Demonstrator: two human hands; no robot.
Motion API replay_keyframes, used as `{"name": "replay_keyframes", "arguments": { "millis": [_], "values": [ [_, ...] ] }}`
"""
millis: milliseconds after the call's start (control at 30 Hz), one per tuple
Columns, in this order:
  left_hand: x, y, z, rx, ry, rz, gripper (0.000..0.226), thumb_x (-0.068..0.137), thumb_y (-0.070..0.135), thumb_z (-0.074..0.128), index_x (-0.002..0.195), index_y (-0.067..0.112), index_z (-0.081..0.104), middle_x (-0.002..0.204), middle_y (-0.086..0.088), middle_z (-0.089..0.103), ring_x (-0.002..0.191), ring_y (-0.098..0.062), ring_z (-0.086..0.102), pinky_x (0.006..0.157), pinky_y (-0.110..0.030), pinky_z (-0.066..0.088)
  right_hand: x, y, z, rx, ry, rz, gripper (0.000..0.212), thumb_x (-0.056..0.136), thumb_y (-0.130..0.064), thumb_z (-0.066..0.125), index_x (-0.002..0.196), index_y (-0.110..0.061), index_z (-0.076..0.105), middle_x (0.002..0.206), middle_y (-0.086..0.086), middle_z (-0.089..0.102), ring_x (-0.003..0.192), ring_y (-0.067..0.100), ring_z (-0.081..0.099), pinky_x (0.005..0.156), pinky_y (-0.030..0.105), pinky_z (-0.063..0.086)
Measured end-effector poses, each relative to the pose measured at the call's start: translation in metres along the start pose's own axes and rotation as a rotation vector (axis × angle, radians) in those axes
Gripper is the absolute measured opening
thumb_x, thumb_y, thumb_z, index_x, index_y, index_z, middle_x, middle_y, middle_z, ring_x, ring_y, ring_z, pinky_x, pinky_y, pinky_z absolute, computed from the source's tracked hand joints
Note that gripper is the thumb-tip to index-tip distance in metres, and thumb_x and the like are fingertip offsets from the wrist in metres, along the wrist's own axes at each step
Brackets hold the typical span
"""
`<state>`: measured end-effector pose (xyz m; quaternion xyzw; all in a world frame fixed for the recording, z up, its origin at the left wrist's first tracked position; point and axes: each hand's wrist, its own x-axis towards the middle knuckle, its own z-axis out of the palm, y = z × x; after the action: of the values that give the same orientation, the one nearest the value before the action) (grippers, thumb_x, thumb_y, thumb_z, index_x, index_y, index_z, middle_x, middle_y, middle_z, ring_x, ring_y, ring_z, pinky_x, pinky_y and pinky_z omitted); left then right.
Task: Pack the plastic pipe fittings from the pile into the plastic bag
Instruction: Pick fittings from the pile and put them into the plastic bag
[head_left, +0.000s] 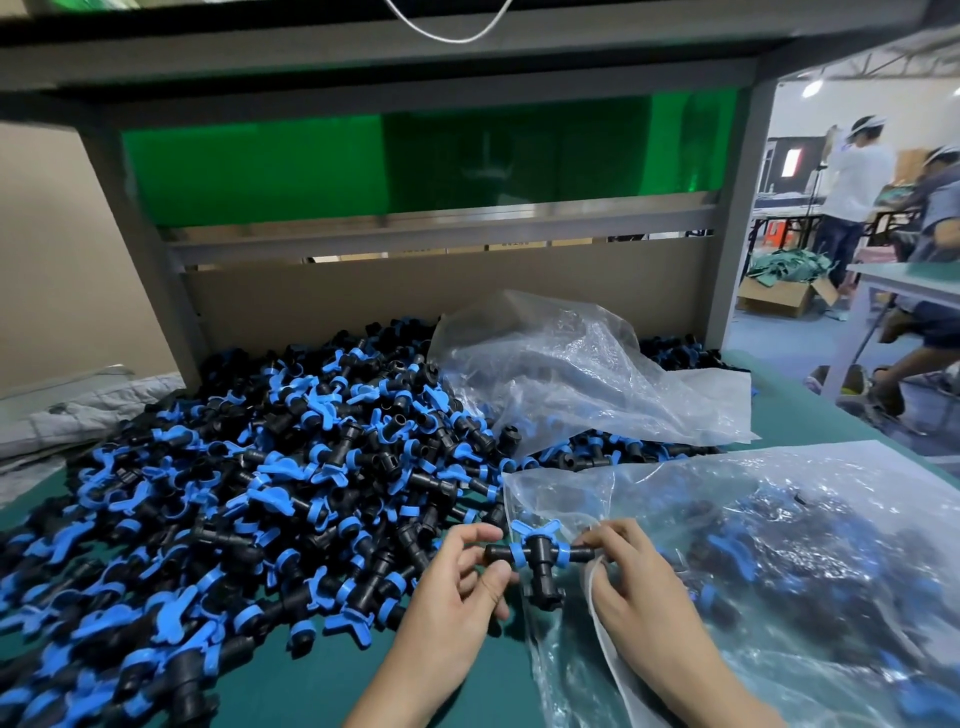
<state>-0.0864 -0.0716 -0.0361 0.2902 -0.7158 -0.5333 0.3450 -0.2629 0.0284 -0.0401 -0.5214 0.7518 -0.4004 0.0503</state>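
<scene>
A big pile of black-and-blue plastic pipe fittings (249, 493) covers the left and middle of the green table. A clear plastic bag (779, 561) with several fittings inside lies at the right front, its mouth facing left. One black fitting with blue rings (540, 558) is held at the bag's mouth. My left hand (457, 597) pinches its left end. My right hand (639, 597) pinches its right end and lies on the bag's edge.
A second, crumpled clear bag (571, 374) lies on the pile at the back. A grey shelf frame (441, 228) with a green panel stands behind. People work at other tables (904, 280) to the right. Bare green table surface (322, 686) shows at the front.
</scene>
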Motion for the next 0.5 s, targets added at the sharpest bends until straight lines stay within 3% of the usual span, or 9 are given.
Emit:
{"name": "replay_keyframes", "arguments": {
  "millis": [200,500],
  "values": [
    [0.0030,-0.0032,0.0008,0.028,0.016,-0.023,0.008,0.098,0.026,0.058,0.106,0.025,0.061,0.085,0.005,0.071,0.065,-0.011,0.063,0.057,-0.020,0.047,0.0007,0.0022,0.0008,-0.014,0.008,-0.017,0.017,0.097,-0.024,0.045,0.099,-0.034,0.058,0.106,-0.021,0.048,0.065,0.003,0.050,0.068,0.026,0.040],
    [0.0030,-0.0053,0.0007,0.024,0.020,-0.036,0.010,0.096,0.031,0.060,0.105,0.027,0.062,0.084,0.003,0.071,0.066,-0.011,0.063,0.057,-0.020,0.048,-0.0006,0.0014,0.0002,-0.016,-0.002,-0.006,0.016,0.098,-0.024,0.044,0.100,-0.034,0.057,0.105,-0.021,0.048,0.069,0.003,0.050,0.068,0.024,0.037]
  ]
}}
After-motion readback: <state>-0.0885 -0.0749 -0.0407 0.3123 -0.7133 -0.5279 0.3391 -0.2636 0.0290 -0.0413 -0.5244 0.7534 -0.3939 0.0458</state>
